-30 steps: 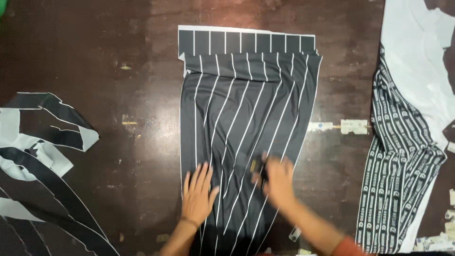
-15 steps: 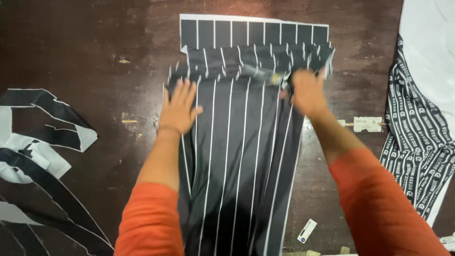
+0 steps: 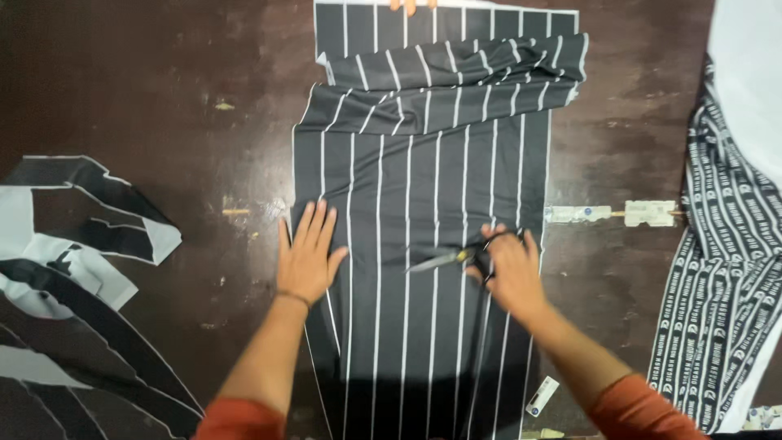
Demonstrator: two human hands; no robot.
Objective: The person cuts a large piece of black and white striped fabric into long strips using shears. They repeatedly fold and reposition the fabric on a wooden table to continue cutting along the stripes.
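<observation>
Two hands down on a black fabric with white stripes [image 3: 407, 244], spread along the middle of the dark desk [image 3: 163, 81], its far end folded back in loose pleats near the far edge. Left hand [image 3: 309, 254] released, flat, fingers spread on the fabric's left margin. Right hand [image 3: 513, 273] clenched around scissors [image 3: 452, 258], blades pointing left across the stripes. Fabric scraps [image 3: 73, 244] at the left edge; patterned black-and-white cloth [image 3: 725, 269] at the right edge; a small label [image 3: 542, 396] near the near edge.
</observation>
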